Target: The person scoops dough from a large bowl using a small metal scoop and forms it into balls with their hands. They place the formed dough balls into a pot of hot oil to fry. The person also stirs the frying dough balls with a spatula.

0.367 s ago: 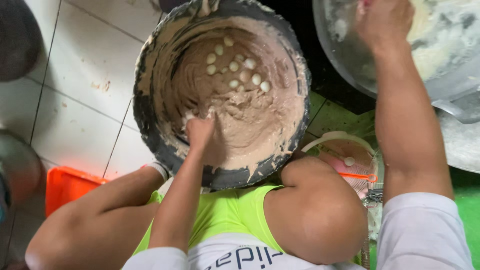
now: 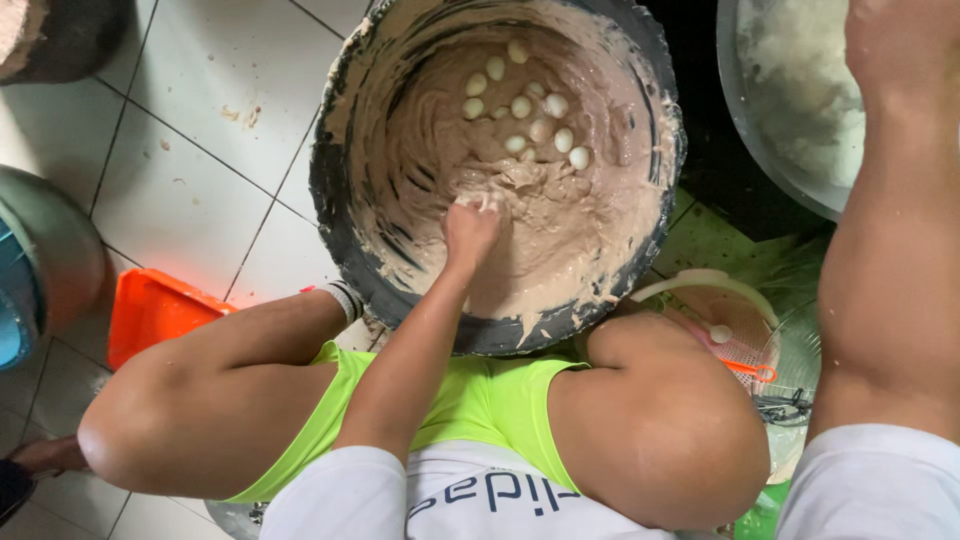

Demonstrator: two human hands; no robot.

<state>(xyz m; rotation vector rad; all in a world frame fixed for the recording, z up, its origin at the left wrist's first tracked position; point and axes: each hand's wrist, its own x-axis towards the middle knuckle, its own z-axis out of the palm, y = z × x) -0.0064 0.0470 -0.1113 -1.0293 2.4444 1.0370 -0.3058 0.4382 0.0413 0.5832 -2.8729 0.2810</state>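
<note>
left hand (image 2: pixel 470 228): fingers sunk in the batter, curled around a clump of it.
right hand (image 2: pixel 895 40): on the metal bowl (image 2: pixel 745 130) rim; grip unclear, cannot tell.
batter (image 2: pixel 560 230): thick, beige, in the black tub (image 2: pixel 335 220) on the tiled floor (image 2: pixel 200 150), between the knees.
eggs (image 2: pixel 520 105): pale, clustered at the far side.
risk: hard stirring could crush eggs or slop batter over the rim.

One big black tub (image 2: pixel 335 215) of brown batter (image 2: pixel 560 230) sits here, and I count about eleven pale balls (image 2: pixel 521 106) floating toward its far side. Two hands are showing: the left hand (image 2: pixel 470 228) in the batter, the right hand (image 2: pixel 895 45) up at the one metal bowl (image 2: pixel 745 130). One orange tray (image 2: pixel 150 310), one strainer (image 2: pixel 735 335).
</note>
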